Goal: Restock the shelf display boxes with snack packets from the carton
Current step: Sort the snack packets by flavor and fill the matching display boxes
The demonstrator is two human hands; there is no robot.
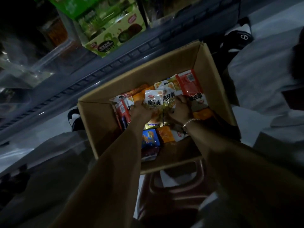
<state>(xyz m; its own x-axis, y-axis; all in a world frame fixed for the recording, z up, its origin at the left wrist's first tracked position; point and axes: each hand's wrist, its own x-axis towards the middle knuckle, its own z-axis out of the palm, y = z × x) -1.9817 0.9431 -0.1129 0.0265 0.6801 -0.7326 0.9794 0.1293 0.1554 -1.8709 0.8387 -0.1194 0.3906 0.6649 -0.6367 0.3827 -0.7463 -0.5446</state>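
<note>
An open brown carton (212, 66) sits below the shelf and holds several snack packets in white, orange, red and blue. Both my hands are down inside it. My left hand (142, 111) grips the lower part of a white packet (153, 99) with dark lettering. My right hand (180, 109), with a bead bracelet at the wrist, grips the white packet (169, 99) beside it. A green display box (115, 32) with snack pictures stands on the shelf at the upper left.
The grey shelf edge (115, 63) runs diagonally just beyond the carton. A clear plastic bin (24, 66) is on the shelf at left. A dark red stool (177, 186) stands under the carton. Shoes (238, 38) show on the pale floor at right.
</note>
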